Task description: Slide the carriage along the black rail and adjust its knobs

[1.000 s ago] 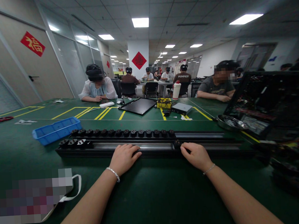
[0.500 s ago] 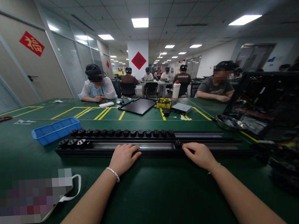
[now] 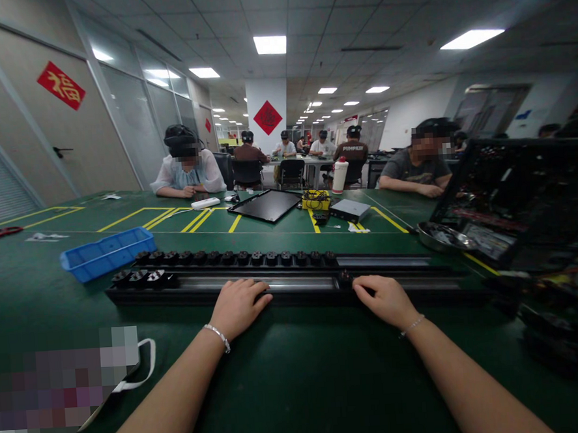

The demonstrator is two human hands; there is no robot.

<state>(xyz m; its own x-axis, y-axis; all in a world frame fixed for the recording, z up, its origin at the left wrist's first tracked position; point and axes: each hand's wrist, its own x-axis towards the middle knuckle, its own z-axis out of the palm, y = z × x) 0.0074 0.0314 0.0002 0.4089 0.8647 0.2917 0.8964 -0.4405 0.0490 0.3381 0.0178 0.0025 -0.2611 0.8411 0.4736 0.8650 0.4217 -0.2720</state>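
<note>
Two long black power tracks lie across the green table, one behind the other. My left hand point(image 3: 239, 306) rests on the front edge of the near track point(image 3: 297, 282), fingers laid over it and thumb apart, holding nothing. On the same edge further right lies my right hand point(image 3: 385, 297), fingers stretched out and thumb apart. Its fingertips are right beside a single black socket module point(image 3: 345, 276) in the track; whether they touch it I cannot tell. Several modules sit at the near track's left end point(image 3: 138, 276). A row of black modules point(image 3: 242, 257) fills much of the rear track point(image 3: 384, 261).
A blue bin point(image 3: 108, 254) stands behind the tracks' left end. Further back are a black panel point(image 3: 263, 206), a yellow box with cables point(image 3: 316, 200) and a grey box point(image 3: 350, 209). At right stand a metal bowl point(image 3: 444, 238) and an open computer case point(image 3: 503, 197). Two people sit opposite.
</note>
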